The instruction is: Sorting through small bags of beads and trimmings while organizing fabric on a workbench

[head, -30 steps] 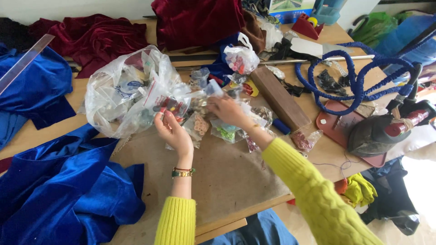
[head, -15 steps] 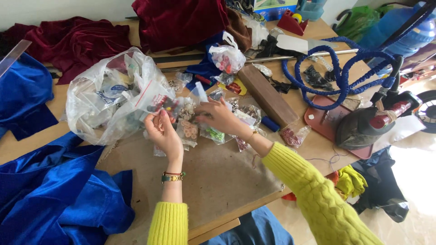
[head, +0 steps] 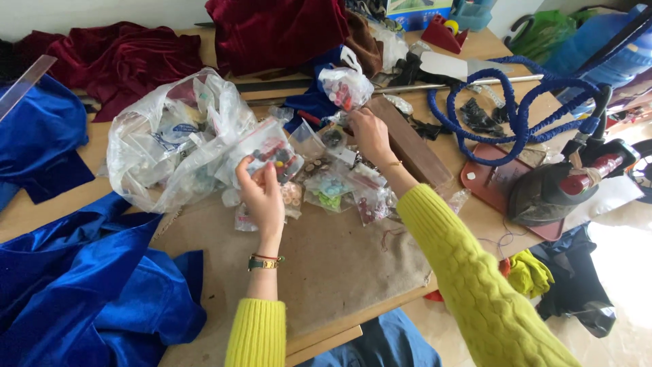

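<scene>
On a cluttered wooden table, the left hand pinches a small clear zip bag of dark red buttons. The right hand reaches, fingers loosely curled, into heaped little clear button packets. A loose pinch could drop the bag.

Sewing or tailoring workshop: wooden table strewn with velvet cloth, blue lower left, dark red at top; steam iron with blue hose at right; small clear bags of buttons and beads mid-frame; long ruler upper left
</scene>
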